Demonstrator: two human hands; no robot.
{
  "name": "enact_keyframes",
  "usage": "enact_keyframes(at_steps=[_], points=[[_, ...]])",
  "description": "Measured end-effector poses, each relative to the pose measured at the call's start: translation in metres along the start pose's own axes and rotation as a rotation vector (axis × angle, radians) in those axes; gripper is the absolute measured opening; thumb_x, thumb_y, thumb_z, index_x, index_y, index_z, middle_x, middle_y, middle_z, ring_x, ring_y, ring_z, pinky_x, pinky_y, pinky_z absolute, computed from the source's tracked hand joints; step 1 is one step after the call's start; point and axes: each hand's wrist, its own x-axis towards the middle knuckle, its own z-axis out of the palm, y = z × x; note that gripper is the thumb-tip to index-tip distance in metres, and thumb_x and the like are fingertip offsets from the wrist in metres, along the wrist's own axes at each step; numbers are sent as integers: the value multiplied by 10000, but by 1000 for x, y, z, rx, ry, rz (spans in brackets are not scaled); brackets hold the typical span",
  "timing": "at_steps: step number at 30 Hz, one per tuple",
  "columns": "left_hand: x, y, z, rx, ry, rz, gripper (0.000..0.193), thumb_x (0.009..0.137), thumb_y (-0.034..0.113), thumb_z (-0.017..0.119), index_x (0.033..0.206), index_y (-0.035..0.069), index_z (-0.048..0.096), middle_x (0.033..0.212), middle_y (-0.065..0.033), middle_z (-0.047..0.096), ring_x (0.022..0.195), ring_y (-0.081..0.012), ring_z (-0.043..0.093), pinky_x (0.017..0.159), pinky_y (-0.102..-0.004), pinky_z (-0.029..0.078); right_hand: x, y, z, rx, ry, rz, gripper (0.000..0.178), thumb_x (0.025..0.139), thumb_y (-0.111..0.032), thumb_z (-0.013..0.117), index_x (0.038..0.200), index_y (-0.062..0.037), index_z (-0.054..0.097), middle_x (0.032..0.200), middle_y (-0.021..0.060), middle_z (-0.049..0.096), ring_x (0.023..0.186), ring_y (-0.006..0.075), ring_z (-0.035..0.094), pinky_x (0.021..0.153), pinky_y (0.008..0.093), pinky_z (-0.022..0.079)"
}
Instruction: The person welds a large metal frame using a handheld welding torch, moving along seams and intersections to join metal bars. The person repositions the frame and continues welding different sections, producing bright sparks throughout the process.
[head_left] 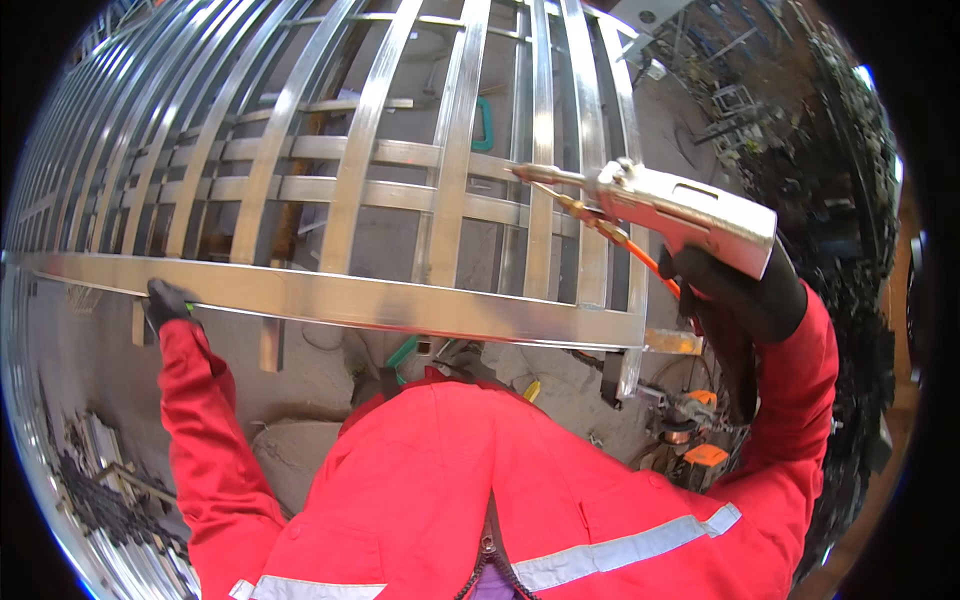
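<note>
In my gloved right hand (745, 290) is a silver, pistol-shaped welding gun (690, 205), its handle inside my fingers. Its copper-coloured nozzle points left, over the slats of a large metal frame (350, 215). A brass fitting (590, 215) and an orange hose (648, 256) run under the barrel. From this view I cannot tell whether the tip touches a slat. My gloved left hand (170, 303) is closed on the lower edge of the frame's long front rail (380, 303), towards its left end. Part of that hand's fingers is hidden.
Below the frame's right end lie an orange-and-grey device (705, 456) and loose cables. A green loop-shaped thing (484, 124) shows between the slats. Metal stock (105, 465) is stacked at lower left. Dark clutter (840, 200) lines the right side.
</note>
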Motion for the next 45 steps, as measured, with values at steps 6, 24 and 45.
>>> enact_keyframes(at_steps=[6,24,45], points=[[37,-4,5,1839,-53,229,328,960,323,460,1066,128,701,1086,-77,729,1030,-240,697,820,-385,523,80,4,-3,29,-448,-21,365,892,-160,735,1203,1,635,851,39,670,646,114,621,567,281,511],[-64,53,14,1686,19,-11,287,890,360,594,1053,155,711,1093,-94,732,1015,-279,711,900,-436,541,200,11,109,172,-911,-133,277,950,-139,655,1193,-8,639,878,58,682,783,138,631,699,312,520],[-84,57,36,2433,-283,431,246,893,347,538,816,171,692,864,-59,723,840,-234,711,757,-402,540,212,16,121,236,-923,-60,311,949,-150,674,1227,-16,635,900,55,680,786,143,631,719,317,515]])
